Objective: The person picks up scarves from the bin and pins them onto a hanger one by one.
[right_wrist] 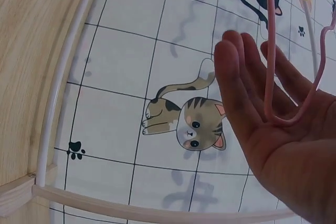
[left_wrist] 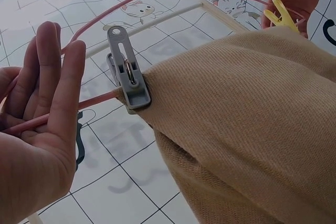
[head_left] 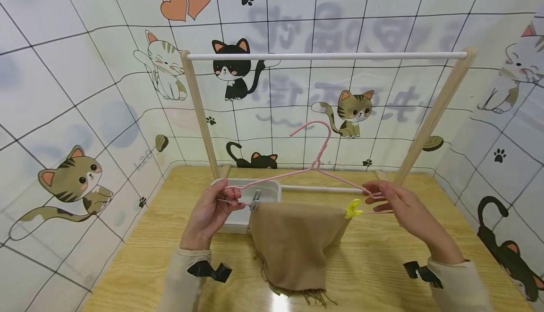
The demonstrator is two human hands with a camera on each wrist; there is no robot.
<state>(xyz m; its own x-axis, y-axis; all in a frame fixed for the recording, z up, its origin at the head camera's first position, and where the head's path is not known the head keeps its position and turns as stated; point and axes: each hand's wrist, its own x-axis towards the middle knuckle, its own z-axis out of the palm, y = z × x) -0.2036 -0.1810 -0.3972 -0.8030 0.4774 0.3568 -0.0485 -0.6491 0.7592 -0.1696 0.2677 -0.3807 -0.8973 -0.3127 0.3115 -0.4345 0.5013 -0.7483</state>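
A pink clothes hanger (head_left: 280, 176) is held up between both hands, its hook upward. My left hand (head_left: 215, 210) holds its left end, the wire crossing the palm (left_wrist: 39, 121) beneath curved fingers. At the other end my right hand (head_left: 401, 203) holds the rounded corner, which lies against the palm (right_wrist: 283, 150) with the fingers bent lightly around it. From the bottom bar hangs a tan fringed cloth (head_left: 293, 246). A grey clothespin (left_wrist: 128, 72) clips its left corner, and a yellow clothespin (head_left: 353, 209) clips its right corner.
Behind the hanger stands a wooden rack with a white top rod (head_left: 327, 56) and a lower white rod (head_left: 323, 189). A white plastic bin (head_left: 272, 190) sits on the wooden table (head_left: 140, 255), partly behind the cloth. Cat-printed wall covering (head_left: 293, 137) surrounds the table.
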